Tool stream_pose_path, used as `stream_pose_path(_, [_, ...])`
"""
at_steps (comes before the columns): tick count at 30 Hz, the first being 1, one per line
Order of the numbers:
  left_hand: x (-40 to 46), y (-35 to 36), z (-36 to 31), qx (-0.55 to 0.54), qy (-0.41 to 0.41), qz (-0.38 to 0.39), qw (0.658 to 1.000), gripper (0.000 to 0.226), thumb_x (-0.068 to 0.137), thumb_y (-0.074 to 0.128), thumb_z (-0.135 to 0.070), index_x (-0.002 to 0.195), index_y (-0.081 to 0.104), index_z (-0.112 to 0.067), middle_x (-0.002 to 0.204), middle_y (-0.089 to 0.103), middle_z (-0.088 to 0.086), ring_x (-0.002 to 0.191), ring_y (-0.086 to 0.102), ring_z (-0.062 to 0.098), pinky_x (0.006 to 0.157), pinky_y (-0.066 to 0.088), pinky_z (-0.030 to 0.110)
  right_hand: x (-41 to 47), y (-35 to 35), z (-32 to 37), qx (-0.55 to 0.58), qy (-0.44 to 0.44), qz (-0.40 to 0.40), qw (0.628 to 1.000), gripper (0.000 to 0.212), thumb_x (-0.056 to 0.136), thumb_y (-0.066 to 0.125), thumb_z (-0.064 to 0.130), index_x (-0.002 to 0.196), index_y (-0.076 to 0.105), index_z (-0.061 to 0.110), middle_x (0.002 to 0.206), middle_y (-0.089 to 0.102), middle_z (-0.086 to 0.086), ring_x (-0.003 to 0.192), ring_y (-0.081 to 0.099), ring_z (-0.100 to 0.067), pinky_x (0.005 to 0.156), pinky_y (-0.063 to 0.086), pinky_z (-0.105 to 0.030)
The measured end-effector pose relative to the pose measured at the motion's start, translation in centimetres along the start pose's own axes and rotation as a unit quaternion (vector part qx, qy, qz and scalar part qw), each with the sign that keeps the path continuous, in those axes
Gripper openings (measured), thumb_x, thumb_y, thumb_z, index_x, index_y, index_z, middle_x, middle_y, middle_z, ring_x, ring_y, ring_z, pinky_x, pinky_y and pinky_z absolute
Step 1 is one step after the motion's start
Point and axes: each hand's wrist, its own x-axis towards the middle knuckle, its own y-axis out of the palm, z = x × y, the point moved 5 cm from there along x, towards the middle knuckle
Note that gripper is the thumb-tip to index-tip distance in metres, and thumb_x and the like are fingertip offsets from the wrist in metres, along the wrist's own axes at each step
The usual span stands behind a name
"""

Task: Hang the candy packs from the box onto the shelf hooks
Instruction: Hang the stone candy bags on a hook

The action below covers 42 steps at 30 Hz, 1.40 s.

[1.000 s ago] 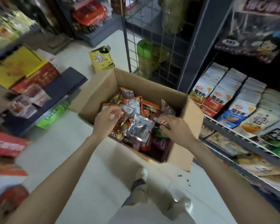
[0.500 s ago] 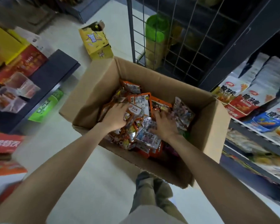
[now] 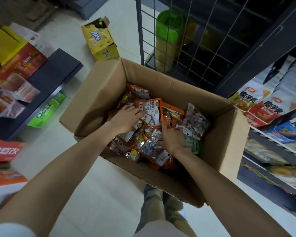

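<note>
Head view looks down on your open cardboard box (image 3: 96, 101), which stands on the pale floor (image 3: 96, 182) and serves as the landmark for everything else; the candy packs (image 3: 150, 110) lie heaped inside it, mostly orange-edged, with a clear pack of mixed sweets (image 3: 195, 122) toward the box's right wall and a green pack (image 3: 192, 146) just below that; your left hand (image 3: 125, 119) rests on the heap in the box's left half, its fingers (image 3: 137, 112) laid fairly straight and a little spread over an orange pack with a white label; whether they grip anything you cannot tell; your right hand (image 3: 171, 139) lies on the heap in the box's middle, fingers (image 3: 164, 127) bent down into the packs, thumb against a clear pack, though a true pinch is not plain to see; beyond the box's far left corner a torn yellow carton (image 3: 99, 40) sits on the floor; beyond its far wall stands a wire grid panel (image 3: 186, 40) with a green container (image 3: 167, 28) behind it; right of the box, shelves (image 3: 270, 147) hold rows of snack bags (image 3: 263, 110); left of the box a dark low shelf (image 3: 55, 74) carries red and yellow boxes and clear tubs; below the box's near edge your trouser legs (image 3: 161, 207) show.
</note>
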Motion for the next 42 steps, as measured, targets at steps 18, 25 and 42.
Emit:
stream_pose_path(18, [1.1, -1.7, -1.5, 0.123, 0.043, 0.049, 0.990, 0.067, 0.087, 0.063, -0.039, 0.146, 0.033, -0.025, 0.153, 0.032, -0.004, 0.144, 0.019, 0.018, 0.118, -0.001, 0.046, -2.0, -3.3, -1.2, 0.080, -0.005, -0.094, 0.992, 0.032, 0.093, 0.059, 0.014, 0.124, 0.050, 0.013, 0.126, 0.055, -0.007, 0.113, 0.056, -0.026, 0.090, 0.050, -0.039])
stream_pose_path(25, [-1.7, -5.3, -0.5, -0.009, 0.089, -0.095, 0.991, 0.035, 0.091, 0.058, -0.039, 0.121, 0.062, -0.022, 0.129, 0.059, 0.002, 0.131, 0.044, 0.018, 0.118, 0.005, 0.040, -5.9, -6.9, -2.4, 0.173, 0.021, -0.184, 0.967, 0.028, 0.097, 0.056, 0.018, 0.123, 0.049, 0.011, 0.101, 0.068, -0.012, 0.089, 0.068, -0.030, 0.073, 0.057, -0.040])
stream_pose_path(42, [-10.7, -18.8, -13.5, -0.619, -0.004, -0.327, 0.714, 0.021, 0.082, 0.069, -0.041, 0.092, 0.060, -0.025, 0.084, 0.071, -0.007, 0.078, 0.068, 0.002, 0.068, 0.054, 0.020, -20.8, -15.6, -7.9, 0.607, 0.101, -0.417, 0.670, 0.020, 0.092, 0.063, 0.013, 0.107, 0.055, 0.003, 0.085, 0.065, 0.002, 0.063, 0.062, 0.007, 0.055, 0.045, -0.008])
